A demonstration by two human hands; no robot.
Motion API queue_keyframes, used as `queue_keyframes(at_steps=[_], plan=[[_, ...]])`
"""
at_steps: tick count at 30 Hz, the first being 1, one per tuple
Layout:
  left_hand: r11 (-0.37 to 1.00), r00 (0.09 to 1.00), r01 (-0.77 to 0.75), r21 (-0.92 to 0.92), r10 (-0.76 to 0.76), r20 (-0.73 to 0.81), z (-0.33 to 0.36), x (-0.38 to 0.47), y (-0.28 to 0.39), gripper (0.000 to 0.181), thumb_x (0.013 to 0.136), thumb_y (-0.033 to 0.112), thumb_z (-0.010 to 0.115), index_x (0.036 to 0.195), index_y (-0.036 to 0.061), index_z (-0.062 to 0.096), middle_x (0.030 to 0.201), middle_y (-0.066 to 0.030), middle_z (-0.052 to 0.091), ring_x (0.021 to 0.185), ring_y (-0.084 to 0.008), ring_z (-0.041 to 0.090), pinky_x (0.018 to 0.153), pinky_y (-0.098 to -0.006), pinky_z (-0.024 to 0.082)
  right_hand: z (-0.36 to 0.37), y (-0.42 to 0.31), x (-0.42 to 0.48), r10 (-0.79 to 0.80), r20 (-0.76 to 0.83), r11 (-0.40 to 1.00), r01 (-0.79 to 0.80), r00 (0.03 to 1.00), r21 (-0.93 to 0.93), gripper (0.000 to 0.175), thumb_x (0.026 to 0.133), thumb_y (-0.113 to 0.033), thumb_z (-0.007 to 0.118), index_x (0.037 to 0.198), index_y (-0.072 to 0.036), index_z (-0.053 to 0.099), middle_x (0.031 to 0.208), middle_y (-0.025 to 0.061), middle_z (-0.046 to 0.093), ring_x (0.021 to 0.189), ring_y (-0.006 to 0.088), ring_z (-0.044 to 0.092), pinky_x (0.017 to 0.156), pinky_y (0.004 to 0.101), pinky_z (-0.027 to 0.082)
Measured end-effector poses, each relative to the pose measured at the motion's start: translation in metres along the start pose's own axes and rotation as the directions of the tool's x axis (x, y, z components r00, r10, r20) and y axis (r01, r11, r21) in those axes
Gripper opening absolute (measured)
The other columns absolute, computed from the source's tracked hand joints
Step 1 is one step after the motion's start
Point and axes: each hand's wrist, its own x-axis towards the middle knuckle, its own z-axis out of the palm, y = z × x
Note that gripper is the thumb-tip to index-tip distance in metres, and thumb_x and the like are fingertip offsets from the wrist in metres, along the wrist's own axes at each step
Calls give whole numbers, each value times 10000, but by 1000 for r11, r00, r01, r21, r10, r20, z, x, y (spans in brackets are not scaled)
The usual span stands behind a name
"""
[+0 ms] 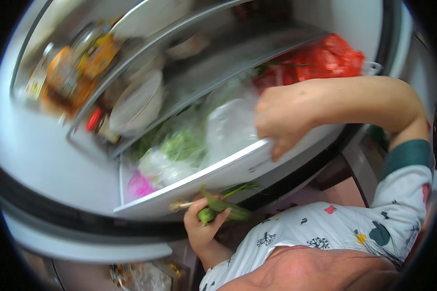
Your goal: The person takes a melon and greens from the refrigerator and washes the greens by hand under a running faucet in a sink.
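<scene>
A white refrigerator drawer [218, 165] stands pulled out, with bagged green vegetables [184, 145] inside. Bent over its front rim is my right hand [286, 118], gripping it near the right part of the drawer. Below the drawer front, my left hand [204, 225] holds long green vegetables [225, 211], whose kind I cannot tell for sure, and a scallion [182, 206] with its pale root end pointing left. Thin green leaves stick out on the other side. Some fingers of both hands are hidden.
Above the drawer are glass shelves [211, 91] with a white bowl [138, 103], a red-capped jar [93, 120] and orange-labelled containers [63, 72]. A red plastic bag [327, 60] bulges at the drawer's right end. A clear plastic bag [151, 276] lies low at the left.
</scene>
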Motion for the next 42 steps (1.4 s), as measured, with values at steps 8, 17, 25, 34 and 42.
queue_keyframes(at_steps=[8, 17, 25, 34, 42], plan=[[999, 1000, -9, 36, 9, 1, 13, 29, 4, 379, 625, -86, 711, 944, -10, 521, 910, -126, 591, 830, -201, 580, 743, -313, 475, -5, -28, 0, 100, -260, 895, -201, 960, -399, 393, 656, -471, 689, 797, -104, 679, 747, 21, 647, 777, 188, 622, 593, 330, 478], [981, 998, 17, -191, -7, 58, 7, 28, 1, 422, 625, -140, 676, 983, -13, 492, 938, -158, 563, 840, -248, 577, 750, -410, 506, -72, 72, -62, 647, -535, 649, -761, 544, 12, 260, 753, -266, 611, 907, -58, 642, 797, 104, 631, 756, 232, 601, 701, 350, 485], [978, 990, -28, -209, 56, 128, 2, 30, -10, 430, 609, -122, 708, 975, -28, 501, 919, -177, 583, 821, -253, 594, 734, -361, 499, -3, 50, -61, 814, 68, 547, -800, 577, 245, 570, 760, -561, 560, 981, -46, 658, 996, 163, 624, 912, 272, 597, 771, 349, 482], [976, 987, -42, -215, 74, 144, 3, 28, -15, 412, 645, -100, 704, 983, -21, 482, 931, -178, 571, 839, -256, 589, 730, -384, 512, 23, 31, 20, 510, 271, 612, -566, 816, 552, 551, 849, -495, 434, 1228, -103, 512, 1240, 115, 507, 1150, 267, 453, 964, 341, 337], [994, 993, -106, -7, 106, 57, 26, 36, -6, 378, 655, -74, 705, 973, -17, 508, 894, -152, 628, 829, -210, 606, 750, -313, 486, -19, -32, 2, 333, -249, 873, -197, 910, 447, 546, 830, -523, 455, 1099, -64, 580, 952, 192, 616, 935, 319, 570, 813, 401, 432]])
